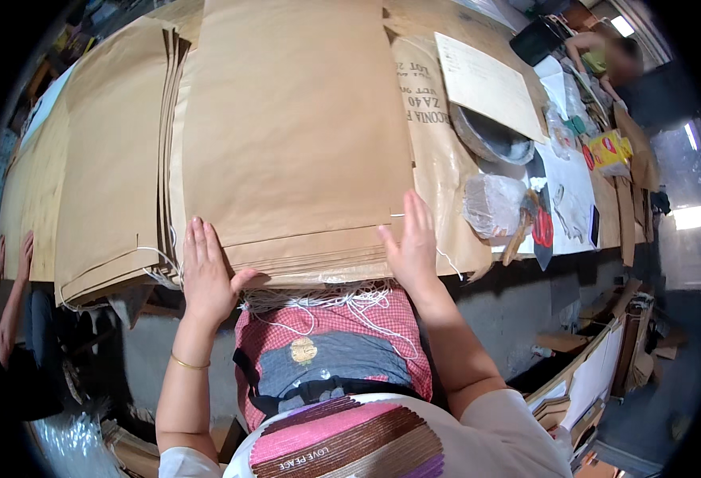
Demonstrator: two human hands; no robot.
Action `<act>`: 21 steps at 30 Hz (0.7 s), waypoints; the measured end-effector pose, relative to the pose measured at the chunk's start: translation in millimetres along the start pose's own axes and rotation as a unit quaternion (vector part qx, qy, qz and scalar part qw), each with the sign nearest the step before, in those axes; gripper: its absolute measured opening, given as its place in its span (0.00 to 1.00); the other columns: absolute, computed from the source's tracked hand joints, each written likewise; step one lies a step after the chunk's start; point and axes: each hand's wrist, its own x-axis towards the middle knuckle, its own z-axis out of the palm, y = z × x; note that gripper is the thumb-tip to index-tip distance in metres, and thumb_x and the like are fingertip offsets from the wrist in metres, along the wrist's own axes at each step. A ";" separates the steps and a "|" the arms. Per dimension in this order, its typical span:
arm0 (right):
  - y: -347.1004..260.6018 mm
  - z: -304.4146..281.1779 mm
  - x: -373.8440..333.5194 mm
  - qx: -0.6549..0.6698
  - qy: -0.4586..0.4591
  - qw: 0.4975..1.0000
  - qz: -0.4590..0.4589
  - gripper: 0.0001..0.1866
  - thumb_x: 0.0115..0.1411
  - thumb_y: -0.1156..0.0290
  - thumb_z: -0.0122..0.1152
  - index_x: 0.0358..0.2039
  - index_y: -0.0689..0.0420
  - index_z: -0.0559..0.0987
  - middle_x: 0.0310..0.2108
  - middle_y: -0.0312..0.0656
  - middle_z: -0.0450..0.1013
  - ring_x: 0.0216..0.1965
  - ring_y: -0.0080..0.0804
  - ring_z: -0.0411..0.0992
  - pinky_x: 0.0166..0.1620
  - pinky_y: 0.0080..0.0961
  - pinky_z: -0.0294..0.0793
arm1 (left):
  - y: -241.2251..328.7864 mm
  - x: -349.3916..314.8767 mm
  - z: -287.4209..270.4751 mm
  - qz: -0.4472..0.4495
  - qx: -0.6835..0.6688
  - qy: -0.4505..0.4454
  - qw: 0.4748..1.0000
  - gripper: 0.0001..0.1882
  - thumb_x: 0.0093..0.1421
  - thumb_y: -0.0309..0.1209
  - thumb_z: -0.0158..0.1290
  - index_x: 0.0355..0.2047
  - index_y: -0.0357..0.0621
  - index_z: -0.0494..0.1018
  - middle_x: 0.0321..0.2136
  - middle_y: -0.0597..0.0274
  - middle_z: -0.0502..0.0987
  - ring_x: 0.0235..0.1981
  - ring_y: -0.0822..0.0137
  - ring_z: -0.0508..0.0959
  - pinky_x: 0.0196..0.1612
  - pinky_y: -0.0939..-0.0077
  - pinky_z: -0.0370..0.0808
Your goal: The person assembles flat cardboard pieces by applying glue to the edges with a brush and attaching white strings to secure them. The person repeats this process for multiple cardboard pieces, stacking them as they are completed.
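Observation:
A stack of large brown kraft paper sheets (295, 111) lies before me, its near edges fanned into narrow steps. My left hand (207, 275) rests on the stack's near left corner, open, fingers stretched forward and thumb apart. At the near right corner my right hand (411, 245) lies open against the edge, thumb and fingers apart. A short white string end (397, 215) shows on the paper beside the right hand's fingers. Between my wrists, a bundle of white strings (319, 297) hangs at the table edge over my red checked apron (255, 338).
Left of my stack is another kraft paper stack (111, 151) with white string at its corner; another person's hands (25, 255) are beyond it. To the right lie a board (490, 84) over a round basin (486, 135), a wrapped block (490, 205), a brush (522, 227) and red-handled scissors (542, 227).

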 end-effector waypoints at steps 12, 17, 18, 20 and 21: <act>-8.8 -13.9 22.4 -0.040 -0.009 0.973 0.226 0.19 0.49 0.65 0.68 0.38 0.61 0.75 0.37 0.51 0.72 0.41 0.51 0.71 0.44 0.40 0.70 | 0.6 1.4 17.8 0.001 -0.034 0.067 0.997 0.49 0.56 0.51 0.53 0.63 0.26 0.45 0.65 0.35 0.44 0.68 0.42 0.43 0.68 0.55 0.44; 34.7 9.4 11.5 0.315 0.021 0.921 0.228 0.13 0.54 0.68 0.65 0.36 0.59 0.73 0.33 0.47 0.72 0.39 0.41 0.72 0.42 0.32 0.72 | -15.0 2.3 16.8 0.002 -0.231 0.106 0.967 0.41 0.59 0.38 0.54 0.65 0.32 0.47 0.66 0.39 0.46 0.68 0.46 0.44 0.68 0.58 0.44; 26.0 -8.8 11.0 0.455 0.030 0.858 0.238 0.12 0.56 0.75 0.60 0.40 0.59 0.70 0.37 0.42 0.72 0.41 0.34 0.72 0.41 0.27 0.73 | -20.9 0.4 13.4 -0.027 -0.265 0.173 0.948 0.38 0.59 0.33 0.54 0.65 0.35 0.48 0.65 0.41 0.49 0.67 0.48 0.49 0.67 0.60 0.48; 10.4 -61.3 8.9 0.653 -0.018 0.705 0.276 0.30 0.54 0.84 0.54 0.58 0.61 0.60 0.47 0.43 0.70 0.46 0.33 0.71 0.50 0.27 0.72 | -29.6 -7.3 0.1 -0.159 -0.394 0.179 0.887 0.31 0.61 0.31 0.53 0.61 0.34 0.55 0.53 0.51 0.66 0.46 0.61 0.72 0.47 0.70 0.70; 1.4 -80.0 10.5 0.660 -0.071 0.701 0.261 0.36 0.52 0.86 0.52 0.63 0.62 0.56 0.52 0.46 0.68 0.48 0.32 0.71 0.52 0.26 0.70 | -29.7 -11.2 -9.6 -0.231 -0.528 0.122 0.808 0.26 0.62 0.30 0.52 0.58 0.33 0.59 0.45 0.56 0.74 0.35 0.68 0.76 0.38 0.75 0.75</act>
